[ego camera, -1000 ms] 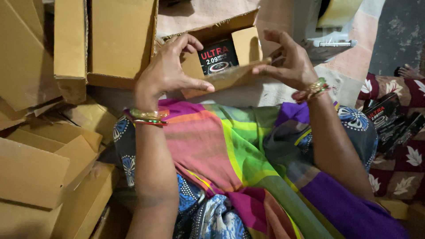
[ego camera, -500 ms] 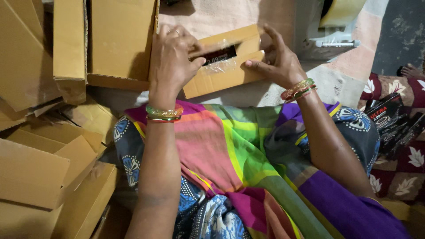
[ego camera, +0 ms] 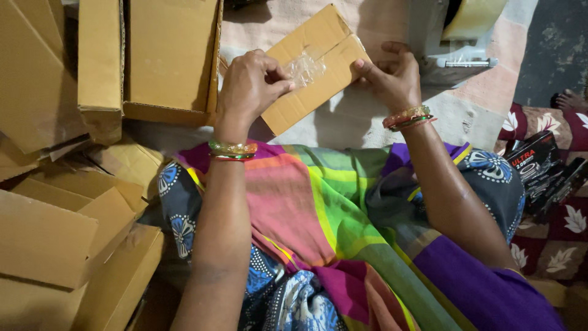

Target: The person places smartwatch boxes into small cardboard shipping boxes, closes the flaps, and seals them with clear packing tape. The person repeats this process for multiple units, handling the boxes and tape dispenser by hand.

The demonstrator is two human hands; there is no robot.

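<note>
Your workspace: a floor-level packing corner crowded with cardboard.

To your left you have stacks of flat and folded brown cartons, with a taller open carton ahead. A pale cloth covers the floor before you, and at right lies a maroon leaf-print fabric under soft, dim light.

Small box between hands; cardboard stack left, dispenser behind-right.

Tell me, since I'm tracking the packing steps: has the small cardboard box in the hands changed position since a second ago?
Yes. The small cardboard box, open before, is now shut and turned, its taped face up, tilted toward the tape dispenser.
</note>
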